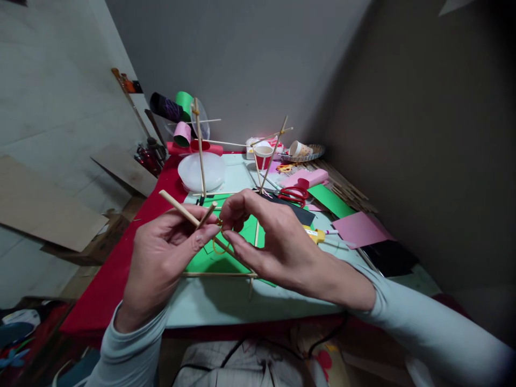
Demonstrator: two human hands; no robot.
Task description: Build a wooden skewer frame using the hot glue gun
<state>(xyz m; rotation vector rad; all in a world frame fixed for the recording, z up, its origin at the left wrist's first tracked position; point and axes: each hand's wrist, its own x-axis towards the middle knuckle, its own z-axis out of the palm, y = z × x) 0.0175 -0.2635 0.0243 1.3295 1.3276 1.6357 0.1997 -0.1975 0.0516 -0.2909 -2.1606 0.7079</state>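
Note:
My left hand [159, 255] pinches two crossed wooden sticks [177, 206] near the point where they meet. With thumb and forefinger together, my right hand [278, 244] grips a thin yellow rubber band [218, 250] beside that crossing. Part of the band hangs in a loop below the fingertips, and the rest is hidden. The sticks belong to an open frame of wooden sticks [201, 156], whose other corners show yellow bindings. Under the frame lies a green paper sheet [205, 262].
Red scissors [294, 198], a yellow glue gun [317, 235] and pink paper [363, 230] lie to the right. Behind stand a paper cup [264, 152] and a white round lid-like thing [201, 171]. Loose sticks [342, 185] line the wall on the right. Cardboard [44, 204] leans at left.

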